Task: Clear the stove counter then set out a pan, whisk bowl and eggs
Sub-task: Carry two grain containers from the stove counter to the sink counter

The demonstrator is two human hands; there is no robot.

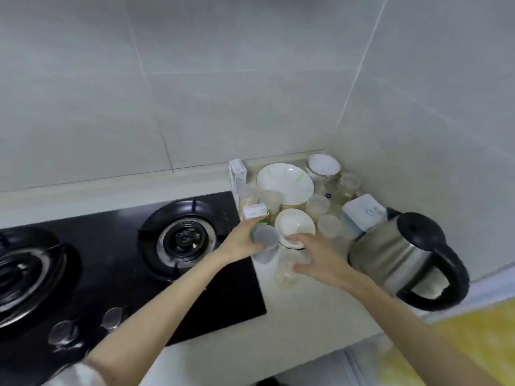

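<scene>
A black two-burner gas stove point(211, 277) fills the left of the counter. My left hand point(242, 240) grips a translucent plastic cup point(265, 245) at the stove's right edge. My right hand point(317, 256) hovers with spread fingers over a clear glass point(287, 274) on the counter, its fingertips near a small white bowl point(294, 222); whether it touches either I cannot tell. Behind them stands a white plate point(284, 181) with green marks.
The counter corner is crowded: a small carton point(255, 211), a white carton point(237, 174), several plastic cups and glass jars, a lidded jar point(323, 165), a white-blue box point(363, 214). A steel kettle point(404, 257) with black handle stands right. Counter edge runs near the bottom.
</scene>
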